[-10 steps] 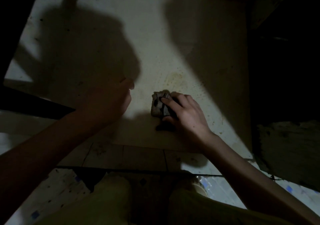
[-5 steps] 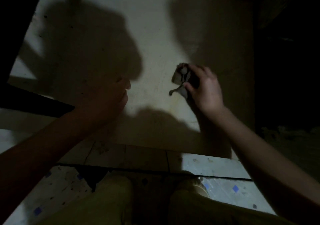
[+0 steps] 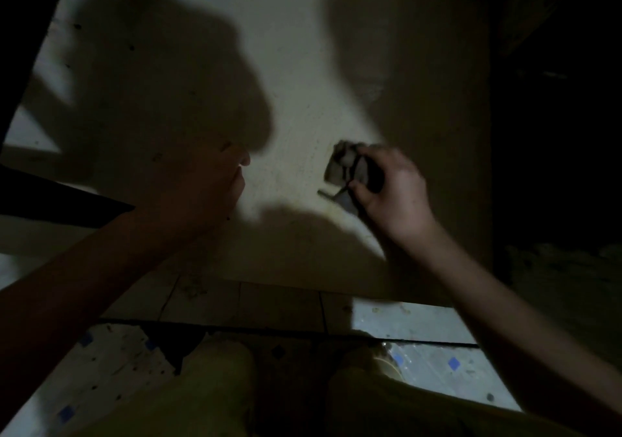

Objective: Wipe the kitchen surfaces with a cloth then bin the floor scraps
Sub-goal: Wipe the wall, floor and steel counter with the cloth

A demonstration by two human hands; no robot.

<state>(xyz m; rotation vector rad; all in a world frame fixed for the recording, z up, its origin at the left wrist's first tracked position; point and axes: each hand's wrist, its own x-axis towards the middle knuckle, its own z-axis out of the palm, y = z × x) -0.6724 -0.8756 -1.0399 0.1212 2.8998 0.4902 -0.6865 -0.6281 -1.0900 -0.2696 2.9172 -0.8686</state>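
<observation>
A crumpled grey cloth (image 3: 345, 167) is lying bunched on the pale, speckled surface (image 3: 303, 66), one loose corner trailing toward the near edge, the right hand (image 3: 393, 194) gripping it.

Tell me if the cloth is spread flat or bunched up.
Bunched up: the cloth is crumpled into a wad gripped in the right hand, on the pale surface, with one loose end trailing out.

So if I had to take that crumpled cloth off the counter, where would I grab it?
Probably the bunched lump of the cloth, coming from above and from the left. That end bulges free on the counter, while the right hand grips the right end. The thin tail trailing toward the near edge looks too flimsy to hold.
</observation>
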